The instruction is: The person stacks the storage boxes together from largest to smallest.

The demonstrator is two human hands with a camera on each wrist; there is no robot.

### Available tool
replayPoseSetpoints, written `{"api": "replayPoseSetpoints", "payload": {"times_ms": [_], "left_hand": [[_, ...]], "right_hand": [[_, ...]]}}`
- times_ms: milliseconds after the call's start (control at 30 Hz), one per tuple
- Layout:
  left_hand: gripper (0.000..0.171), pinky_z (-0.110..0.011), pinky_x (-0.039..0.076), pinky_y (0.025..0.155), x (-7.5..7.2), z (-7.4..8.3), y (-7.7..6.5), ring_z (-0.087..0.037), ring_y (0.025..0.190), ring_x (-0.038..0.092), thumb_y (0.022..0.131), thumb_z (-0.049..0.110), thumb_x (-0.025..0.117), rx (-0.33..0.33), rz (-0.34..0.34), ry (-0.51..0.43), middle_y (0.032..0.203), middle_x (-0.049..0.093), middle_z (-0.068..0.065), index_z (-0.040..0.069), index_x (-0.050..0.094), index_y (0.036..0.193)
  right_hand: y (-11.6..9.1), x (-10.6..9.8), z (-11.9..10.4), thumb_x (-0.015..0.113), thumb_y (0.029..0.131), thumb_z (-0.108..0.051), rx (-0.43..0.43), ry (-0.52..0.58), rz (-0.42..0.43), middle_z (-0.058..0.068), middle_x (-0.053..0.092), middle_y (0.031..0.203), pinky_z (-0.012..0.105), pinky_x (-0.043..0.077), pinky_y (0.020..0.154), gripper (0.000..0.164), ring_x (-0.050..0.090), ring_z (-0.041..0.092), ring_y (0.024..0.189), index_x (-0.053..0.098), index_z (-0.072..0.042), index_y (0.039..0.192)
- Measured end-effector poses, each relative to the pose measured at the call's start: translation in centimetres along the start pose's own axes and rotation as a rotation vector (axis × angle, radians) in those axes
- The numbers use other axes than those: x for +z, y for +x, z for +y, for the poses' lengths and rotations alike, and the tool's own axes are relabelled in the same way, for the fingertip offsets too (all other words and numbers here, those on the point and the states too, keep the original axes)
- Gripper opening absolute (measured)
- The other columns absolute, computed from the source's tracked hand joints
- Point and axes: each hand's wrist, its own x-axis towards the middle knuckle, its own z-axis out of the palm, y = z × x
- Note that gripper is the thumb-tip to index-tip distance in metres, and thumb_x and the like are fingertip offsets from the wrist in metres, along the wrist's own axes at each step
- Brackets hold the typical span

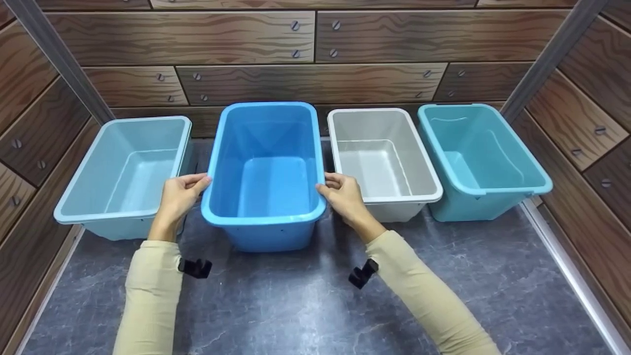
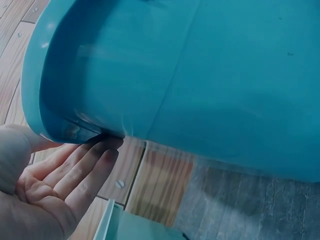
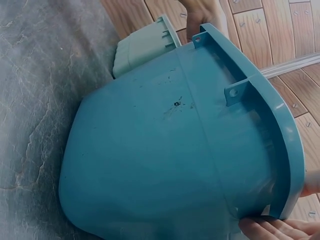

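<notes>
A deep blue plastic bin point(image 1: 268, 219) stands between my hands, and nothing shows inside it. My left hand point(image 1: 178, 197) grips its left rim, thumb over the lip and fingers under it. On the opposite rim, my right hand point(image 1: 345, 195) pinches the edge between thumb and fingers. The left wrist view has the fingers point(image 2: 82, 182) tucked beneath the rim of the bin point(image 2: 200, 90). From the right wrist, the bin's outer wall point(image 3: 145, 145) fills the picture, with the right fingers point(image 3: 272, 230) under the lip.
A pale blue bin point(image 1: 123, 216) stands at the left. To the right are a grey-white bin point(image 1: 394, 211) and a teal bin point(image 1: 463, 207). All sit on a dark marbled surface point(image 1: 281, 305), enclosed by wood-patterned walls point(image 1: 197, 37) with metal corner posts point(image 1: 552, 54).
</notes>
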Motion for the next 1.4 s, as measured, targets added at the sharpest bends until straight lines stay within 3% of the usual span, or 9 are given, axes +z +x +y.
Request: {"api": "replayPoseSetpoints", "payload": {"times_ms": [400, 633, 833, 1133, 1400], "left_hand": [[0.04, -0.005, 0.048, 0.068, 0.3, -0.1, -0.1, 0.017, 0.072, 0.055, 0.096, 0.021, 0.058, 0.019, -0.013, -0.019, 0.119, 0.068, -0.023, -0.007, 0.06, 0.125], [0.037, -0.007, 0.049, 0.067, 0.5, -0.2, -0.2, 0.016, 0.07, 0.056, 0.095, 0.018, 0.059, 0.031, -0.005, -0.03, 0.101, 0.074, -0.006, -0.008, 0.062, 0.122], [0.037, -0.007, 0.049, 0.067, 0.7, -0.1, -0.3, 0.016, 0.071, 0.056, 0.096, 0.018, 0.058, 0.026, -0.008, -0.036, 0.108, 0.073, -0.012, -0.008, 0.062, 0.122], [0.038, -0.006, 0.051, 0.067, 0.9, 0.1, -0.5, 0.015, 0.071, 0.058, 0.096, 0.017, 0.057, 0.016, -0.03, -0.086, 0.1, 0.073, -0.003, -0.009, 0.06, 0.124], [0.038, -0.008, 0.052, 0.069, 1.2, 0.4, -0.5, 0.013, 0.073, 0.058, 0.097, 0.016, 0.056, 0.019, -0.039, -0.091, 0.106, 0.072, -0.011, -0.01, 0.059, 0.125]], "right_hand": [[0.0, -0.2, 0.3, 0.062, 0.086, -0.003, 0.016, 0.036, 0.01, 0.03, 0.066, 0.116, 0.031, 0.058, 0.09, 0.043, 0.068, 0.028, 0.103, 0.057, 0.009, 0.127], [-0.1, -0.4, 0.6, 0.062, 0.086, -0.003, 0.014, 0.023, 0.013, 0.03, 0.067, 0.114, 0.032, 0.058, 0.089, 0.043, 0.067, 0.025, 0.1, 0.057, 0.009, 0.127], [-0.1, -0.6, 0.6, 0.063, 0.086, -0.003, 0.019, 0.029, 0.017, 0.03, 0.067, 0.115, 0.032, 0.058, 0.09, 0.043, 0.067, 0.025, 0.102, 0.057, 0.01, 0.127], [-0.3, -1.1, 0.5, 0.063, 0.086, -0.005, 0.012, -0.009, 0.01, 0.03, 0.067, 0.115, 0.032, 0.057, 0.092, 0.041, 0.068, 0.03, 0.106, 0.059, 0.009, 0.125], [-0.5, -1.8, 0.4, 0.063, 0.086, -0.008, 0.013, -0.028, 0.004, 0.028, 0.067, 0.115, 0.028, 0.056, 0.089, 0.041, 0.068, 0.028, 0.104, 0.061, 0.007, 0.123]]}}
